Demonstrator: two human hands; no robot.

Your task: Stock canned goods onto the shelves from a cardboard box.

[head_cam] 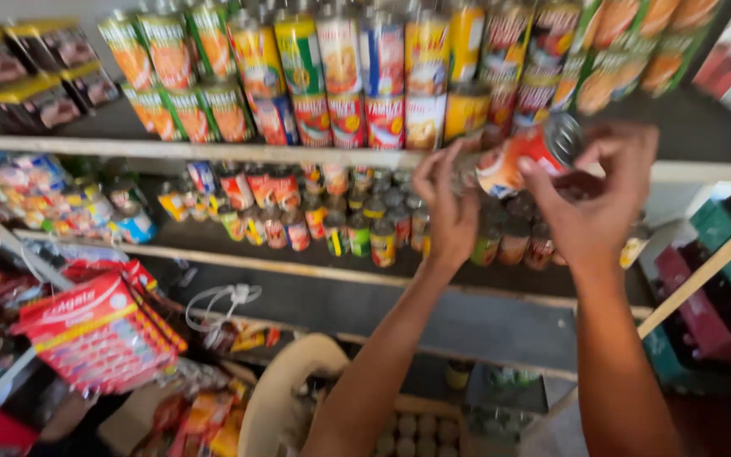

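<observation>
My right hand (594,199) grips a red and orange can (524,156), tilted on its side with its metal end toward the right, just in front of the top shelf edge (213,152). My left hand (446,203) is raised beside it, fingers spread and touching the can's left end. Both forearms reach up from the bottom of the view. Directly above the can, stacked cans (382,76) fill the top shelf in two layers. Below the hands, smaller cans (357,228) stand in rows on the second shelf.
Yellow-lidded boxes (35,76) sit at the top left. Small colourful packets (44,199) crowd the left shelf. A red carton of boxed tubes (95,334) hangs at lower left beside a white cable (222,300). Red and green crates (721,279) stand at right.
</observation>
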